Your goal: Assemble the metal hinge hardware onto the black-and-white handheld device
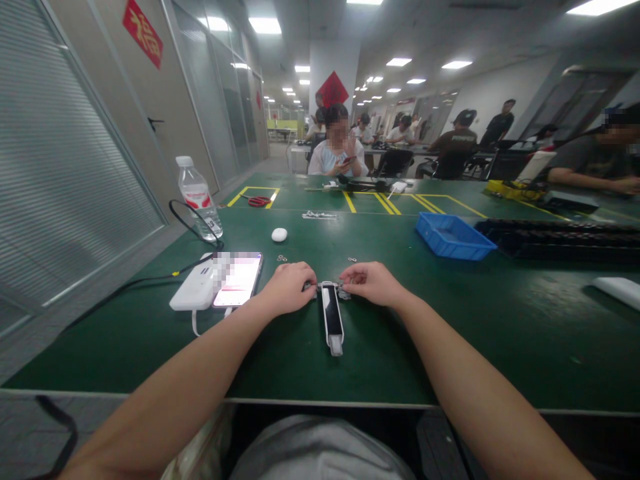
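Observation:
A narrow white-framed device with a dark glossy panel [331, 313] lies on the green table, its pale end towards me. Small silvery metal pieces stick out on both sides of its far end. My left hand [291, 287] is closed at the left side of that end, fingertips curled on a small metal part that they mostly hide. On the opposite side, my right hand [373, 283] pinches at another small metal part [345, 293]. Just beyond the hands are some tiny metal rings [282, 258] and a pair of small metal bits [353, 259].
Left of me are a phone [240, 280], a white power bank [193, 287] with cables and a water bottle [197, 200]. Farther off lie a white earbud case [279, 235], red-handled scissors [259, 201] and a blue tray [455, 250]. A person sits across the table.

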A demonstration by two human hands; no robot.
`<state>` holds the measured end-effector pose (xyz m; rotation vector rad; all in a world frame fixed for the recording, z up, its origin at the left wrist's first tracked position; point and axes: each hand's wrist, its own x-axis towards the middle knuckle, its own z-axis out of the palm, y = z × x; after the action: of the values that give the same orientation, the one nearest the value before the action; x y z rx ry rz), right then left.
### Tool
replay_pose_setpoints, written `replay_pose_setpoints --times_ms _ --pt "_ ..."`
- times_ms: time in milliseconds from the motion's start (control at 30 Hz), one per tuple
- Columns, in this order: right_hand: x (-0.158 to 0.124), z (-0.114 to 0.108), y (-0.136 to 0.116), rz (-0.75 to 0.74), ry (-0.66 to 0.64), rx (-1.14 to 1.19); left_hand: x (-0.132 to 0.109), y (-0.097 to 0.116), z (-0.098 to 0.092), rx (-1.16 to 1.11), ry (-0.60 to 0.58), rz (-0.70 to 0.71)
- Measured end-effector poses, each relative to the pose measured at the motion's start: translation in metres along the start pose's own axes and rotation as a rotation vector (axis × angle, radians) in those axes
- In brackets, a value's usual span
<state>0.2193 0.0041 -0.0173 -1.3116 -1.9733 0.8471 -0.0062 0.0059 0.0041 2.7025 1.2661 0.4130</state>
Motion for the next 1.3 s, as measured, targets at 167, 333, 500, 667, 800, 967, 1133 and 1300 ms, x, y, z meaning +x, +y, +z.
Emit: replay_pose_setpoints --times_ms 167,333,500,667,800,967,1133,1300 --pt "0.0002 0.0002 0.001 0.005 0.002 0.022 -0.0004 0.0007 -0.0006 0.0 0.0 -0.015" --pt "-0.0003 -0.0006 -0.0009 -0.004 -0.003 -0.012 -0.0004 0.0016 -0.0014 -0.002 -0.005 -0.019" --pt "-0.0009 -0.0008 -0.0029 0.0 -0.011 -0.02 -0.0002 0.0015 -0.0016 0.001 -0.007 -0.02" --pt "-0.0004 -0.0005 -0.0008 -0.018 -0.011 -0.02 -0.0003 0.001 -0.0012 0.003 -0.006 -0.019" --pt "0.0001 -0.0008 0.001 -0.032 -0.005 -0.054 -0.0003 0.0006 -0.0005 0.003 0.0 -0.018" --pt "-0.0004 -0.0019 -0.0018 -0.017 0.011 -0.129 -0.0001 0.0 0.0 0.006 -0.002 -0.01" --pt "-0.0021 -0.0028 -0.0062 -0.012 -0.016 -0.233 -0.0003 -0.0007 0.0002 0.008 0.008 -0.002" --pt "-0.0027 -0.0022 -0.007 -0.05 -0.032 -0.298 0.0 -0.0008 0.0001 0.008 0.003 -0.004"
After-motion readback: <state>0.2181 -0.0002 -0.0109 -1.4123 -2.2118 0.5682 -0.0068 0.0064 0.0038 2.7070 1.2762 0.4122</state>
